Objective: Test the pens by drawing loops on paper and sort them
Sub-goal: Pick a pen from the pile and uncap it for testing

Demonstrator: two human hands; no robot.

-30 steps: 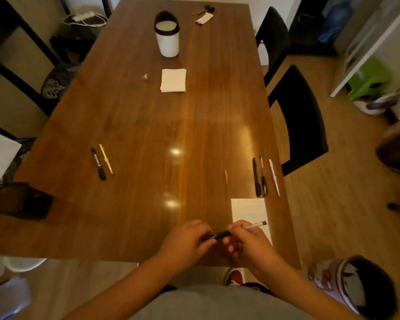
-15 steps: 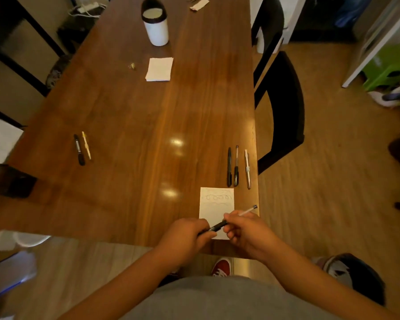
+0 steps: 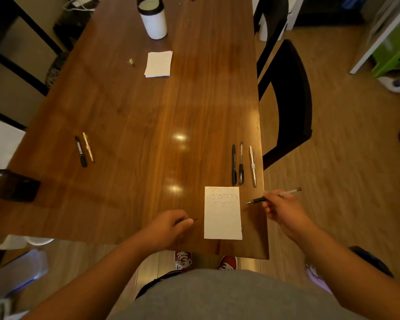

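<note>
Right grip (image 3: pixel 278 210) pinches a pen (image 3: pixel 258 200), tip bare and pointing left, just off the right edge of the paper (image 3: pixel 222 222). Left grip (image 3: pixel 170 225) is curled round a small dark cap (image 3: pixel 195 219), only its end showing, and rests on the tabletop (image 3: pixel 129 107) just left of the paper. Paper has 3 rows of loops near its top. Beyond it, 3 pens (image 3: pixel 241 162) lie side by side by the right edge. 2 more pens (image 3: pixel 80 151) lie well apart at far left.

You face a long dark-brown wooden table (image 3: pixel 129 116) with two bright ceiling-light glare spots (image 3: pixel 179 136) on its top. Black curved-back chairs (image 3: pixel 293 95) line its right side. Light wood-plank floor (image 3: pixel 346 158); green plastic stool (image 3: pixel 395 51) far right.
</note>
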